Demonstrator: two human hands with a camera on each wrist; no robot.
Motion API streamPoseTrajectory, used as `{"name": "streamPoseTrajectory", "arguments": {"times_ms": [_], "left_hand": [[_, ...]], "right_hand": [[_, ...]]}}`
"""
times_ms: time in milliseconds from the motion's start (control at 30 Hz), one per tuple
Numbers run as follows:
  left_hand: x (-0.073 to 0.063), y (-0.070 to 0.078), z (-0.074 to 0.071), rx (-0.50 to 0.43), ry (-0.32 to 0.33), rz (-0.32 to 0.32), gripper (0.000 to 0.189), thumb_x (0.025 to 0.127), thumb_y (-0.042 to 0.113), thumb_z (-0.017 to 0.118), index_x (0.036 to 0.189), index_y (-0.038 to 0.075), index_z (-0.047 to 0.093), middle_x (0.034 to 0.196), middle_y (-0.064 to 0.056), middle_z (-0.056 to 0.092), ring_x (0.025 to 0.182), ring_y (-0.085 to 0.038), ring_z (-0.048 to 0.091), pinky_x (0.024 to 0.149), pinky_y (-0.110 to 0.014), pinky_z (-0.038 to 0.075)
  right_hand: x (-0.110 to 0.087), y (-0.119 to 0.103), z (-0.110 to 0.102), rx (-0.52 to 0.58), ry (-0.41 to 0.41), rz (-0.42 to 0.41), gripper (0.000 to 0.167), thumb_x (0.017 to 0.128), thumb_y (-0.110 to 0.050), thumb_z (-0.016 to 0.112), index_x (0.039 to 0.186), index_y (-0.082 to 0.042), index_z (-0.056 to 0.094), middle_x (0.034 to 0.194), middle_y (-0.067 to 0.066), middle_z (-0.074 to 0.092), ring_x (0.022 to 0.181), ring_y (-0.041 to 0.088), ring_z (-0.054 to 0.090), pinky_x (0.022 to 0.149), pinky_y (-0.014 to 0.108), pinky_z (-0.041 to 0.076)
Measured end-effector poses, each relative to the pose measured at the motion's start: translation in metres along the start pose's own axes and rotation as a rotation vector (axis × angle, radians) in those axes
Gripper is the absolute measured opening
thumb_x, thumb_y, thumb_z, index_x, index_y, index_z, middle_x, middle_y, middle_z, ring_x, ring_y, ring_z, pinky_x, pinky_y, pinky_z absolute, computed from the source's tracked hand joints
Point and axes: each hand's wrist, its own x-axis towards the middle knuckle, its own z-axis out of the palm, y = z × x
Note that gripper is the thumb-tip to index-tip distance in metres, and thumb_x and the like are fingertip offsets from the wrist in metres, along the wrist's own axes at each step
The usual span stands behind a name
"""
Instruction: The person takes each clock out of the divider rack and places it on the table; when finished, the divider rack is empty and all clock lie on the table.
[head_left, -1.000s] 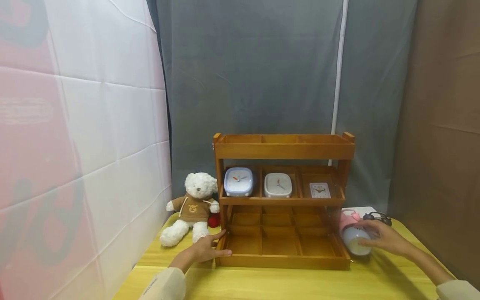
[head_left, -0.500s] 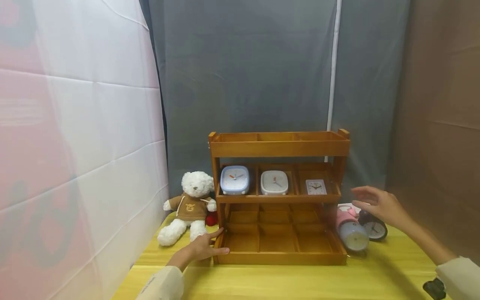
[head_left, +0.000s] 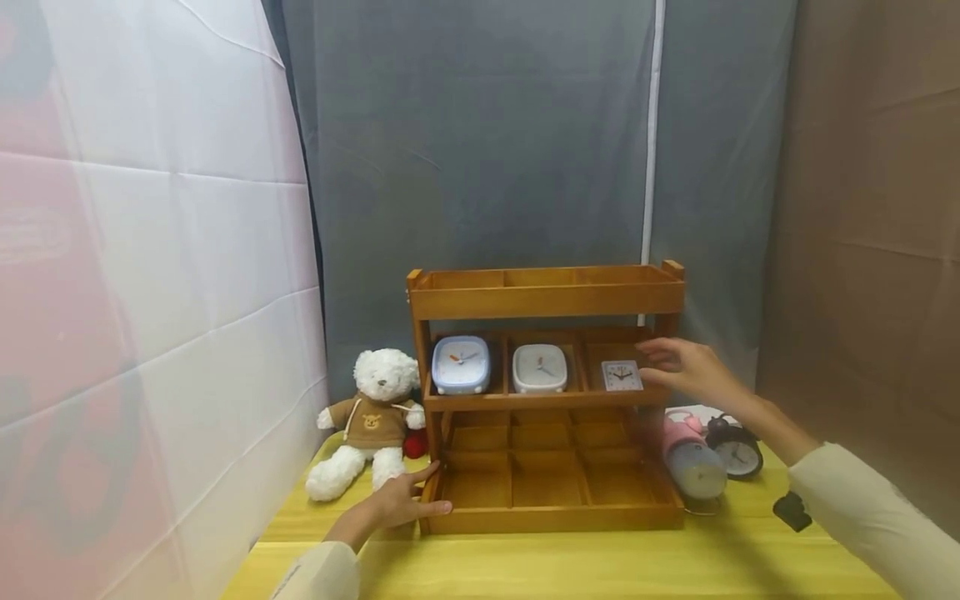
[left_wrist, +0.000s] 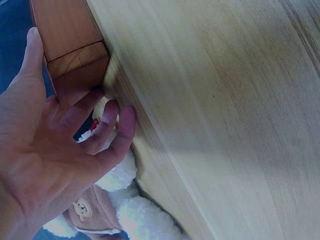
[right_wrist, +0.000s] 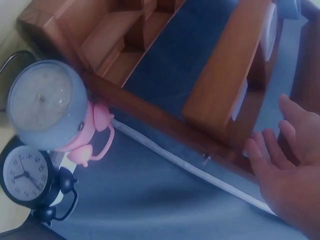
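Right hand (head_left: 697, 375) is up at the middle shelf of a brown wooden three-tier rack (head_left: 551, 521), right next to a small pale square clock with black hands (head_left: 622, 376). Its thumb and fingers are apart and loosely bent, not clamped on anything. The thumb tip is right by the clock's edge, but I honestly can't tell if it's touching. That little clock sits in the right-hand compartment of the shelf. The middle compartment has a white rounded-square clock (head_left: 540, 369), and the left one has a light blue rounded-square clock (head_left: 461, 367).

Left hand (head_left: 393, 500) is down at the rack's bottom left front corner, thumb and fingers spread apart and resting against the wood. The left wrist view has the fingers relaxed and a bit bent.

On the yellow wood-grain counter (head_left: 525, 571), just right of the rack, there's a pale blue round clock (head_left: 699, 471) partly covering a pink twin-bell alarm clock (head_left: 677, 430), plus a black twin-bell alarm clock (head_left: 738, 454) beside them. Over on the left a fluffy white teddy bear in a brown hoodie (head_left: 375, 423) sits near the rack, with something red (head_left: 415, 443) tucked in between, too hidden to make out. Plain grey curtain (head_left: 480, 167) hanging behind it all.
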Motion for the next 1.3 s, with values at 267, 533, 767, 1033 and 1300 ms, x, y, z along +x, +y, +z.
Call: {"name": "streamPoseTrajectory", "arguments": {"times_ms": [267,533,767,1033,1300], "left_hand": [[-0.003,0.003,-0.001,0.002,0.012,-0.006,0.091,0.089,0.049,0.081,0.158,0.005,0.041,0.139,-0.037,0.056,0.121,-0.048,0.064,0.102,-0.06,0.051],[-0.006,0.003,0.003,-0.028,-0.011,0.015,0.092,0.09,0.047,0.081,0.158,0.002,0.04,0.143,-0.04,0.051,0.12,-0.051,0.063,0.101,-0.061,0.05],[-0.002,0.001,0.001,-0.04,0.003,0.013,0.092,0.09,0.048,0.08,0.159,0.003,0.039,0.144,-0.04,0.049,0.123,-0.05,0.062,0.102,-0.061,0.05],[-0.007,0.002,-0.001,-0.041,-0.007,0.011,0.092,0.089,0.048,0.081,0.158,0.003,0.04,0.143,-0.04,0.051,0.121,-0.05,0.063,0.102,-0.061,0.05],[-0.002,0.005,-0.002,-0.01,-0.003,0.017,0.091,0.09,0.046,0.081,0.158,0.002,0.04,0.139,-0.04,0.055,0.12,-0.05,0.064,0.102,-0.061,0.05]], "right_hand": [[0.016,0.003,0.021,-0.059,-0.065,0.007,0.048,0.091,-0.009,0.081,0.133,0.009,0.064,0.128,0.033,0.066,0.113,0.049,0.067,0.094,0.057,0.056],[0.019,0.003,0.031,-0.144,-0.182,0.05,0.049,0.091,-0.014,0.079,0.131,0.01,0.064,0.1,0.018,0.073,0.083,0.023,0.066,0.077,0.044,0.057],[0.022,0.003,0.032,-0.108,-0.15,0.033,0.046,0.091,-0.011,0.078,0.13,0.007,0.063,0.101,0.018,0.07,0.083,0.024,0.065,0.071,0.039,0.055],[0.021,0.002,0.037,-0.155,-0.063,-0.019,0.043,0.084,-0.008,0.082,0.123,0.006,0.069,0.112,0.023,0.069,0.091,0.03,0.063,0.076,0.043,0.054],[0.013,0.008,0.035,-0.142,0.042,-0.133,0.029,0.089,0.004,0.076,0.117,-0.004,0.073,0.106,0.015,0.075,0.088,0.026,0.066,0.076,0.045,0.055]]}}
